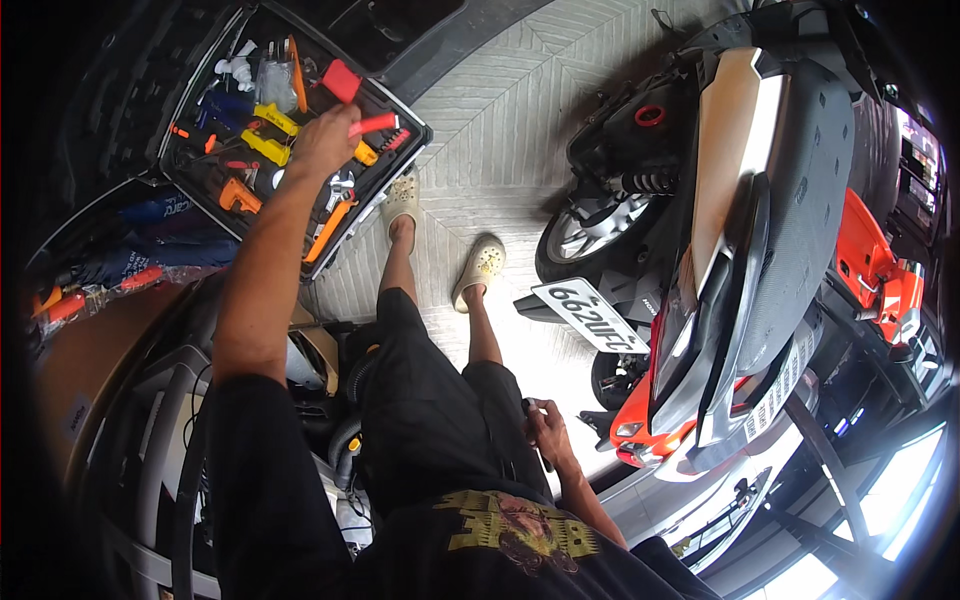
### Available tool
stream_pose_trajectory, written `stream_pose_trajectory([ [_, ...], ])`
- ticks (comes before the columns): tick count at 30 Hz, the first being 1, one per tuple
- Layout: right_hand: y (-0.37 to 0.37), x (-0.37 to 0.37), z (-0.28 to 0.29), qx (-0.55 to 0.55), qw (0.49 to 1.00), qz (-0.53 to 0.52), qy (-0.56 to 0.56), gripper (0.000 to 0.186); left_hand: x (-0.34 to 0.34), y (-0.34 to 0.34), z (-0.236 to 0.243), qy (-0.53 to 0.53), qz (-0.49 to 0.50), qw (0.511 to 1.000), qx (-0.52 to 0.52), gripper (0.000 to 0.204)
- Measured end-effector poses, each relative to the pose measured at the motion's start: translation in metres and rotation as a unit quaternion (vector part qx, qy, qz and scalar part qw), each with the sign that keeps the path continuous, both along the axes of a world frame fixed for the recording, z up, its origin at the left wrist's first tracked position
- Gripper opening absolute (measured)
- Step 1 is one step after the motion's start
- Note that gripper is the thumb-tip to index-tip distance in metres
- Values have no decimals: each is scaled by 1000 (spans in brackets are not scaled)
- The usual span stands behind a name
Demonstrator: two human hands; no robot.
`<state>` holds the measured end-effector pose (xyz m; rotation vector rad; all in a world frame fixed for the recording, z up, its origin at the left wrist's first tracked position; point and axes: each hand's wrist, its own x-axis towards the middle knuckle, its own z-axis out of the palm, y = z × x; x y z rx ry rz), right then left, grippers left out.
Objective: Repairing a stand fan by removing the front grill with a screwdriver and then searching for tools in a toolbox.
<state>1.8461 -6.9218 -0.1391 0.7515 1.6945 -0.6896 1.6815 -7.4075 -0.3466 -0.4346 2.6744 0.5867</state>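
Note:
My left hand reaches into an open toolbox at the upper left. Its fingers are closed round a red-handled tool; the handle sticks out to the right and the rest is hidden. Just left of that hand lie yellow-handled tools. A red block-like piece rests above it, and an orange-handled tool and a silver wrench lie below. Low beside my shorts, my right hand is closed round a slim black object whose kind I cannot make out.
A scooter with a red tail stands close on my right, its licence plate jutting toward my legs. At the left are plastic-wrapped items and a cardboard box. My feet stand on a patterned tile floor.

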Motion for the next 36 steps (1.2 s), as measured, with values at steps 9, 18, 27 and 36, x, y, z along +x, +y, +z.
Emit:
stream_pose_trajectory([
  [9,-4,2,1,-11,999,-29,-7,35,33,-2,45,-51,438,815,377,28],
  [18,-2,0,0,-8,1000,-25,-6,34,48,17,39,110,504,488,704,45],
  [27,6,2,1,-3,1000,-16,7,36,35,26,38,127,500,508,690,38],
  [36,3,1,-1,-5,1000,-22,5,35,35,27,33,112,487,525,689,40],
])
